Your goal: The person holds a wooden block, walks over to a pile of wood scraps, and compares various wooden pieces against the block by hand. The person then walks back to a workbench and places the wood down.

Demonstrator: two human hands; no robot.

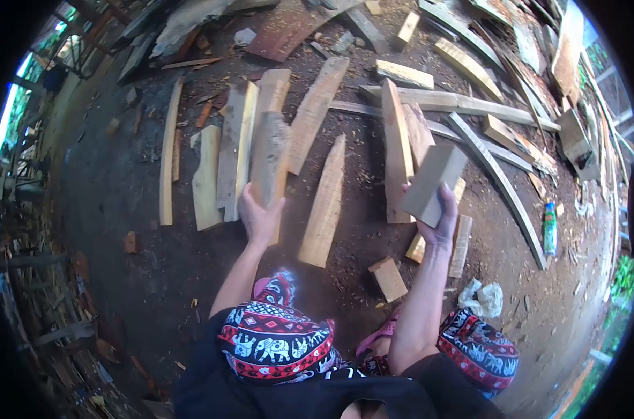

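Observation:
My right hand (439, 218) grips a short rectangular wood block (434, 178), raised above the ground with its end tilted toward me. My left hand (261, 220) is closed around the near part of a long wooden plank (269, 143), thumb on the right side; the plank is slightly blurred. Left of that plank lie a pale narrow board (246, 133) and a short cut board (206, 178). Between my hands a pointed board (325, 206) rests on the dirt. Just beyond the block is an upright-lying tapered board (396, 150). A small wood block (388, 279) sits near my right forearm.
Long wood strips (498, 185) lie to the right, near a green bottle (550, 229). A crumpled plastic bag (481, 298) is by my right knee. Scrap wood is piled along the left (45, 328) and far sides. Chips litter the dirt floor.

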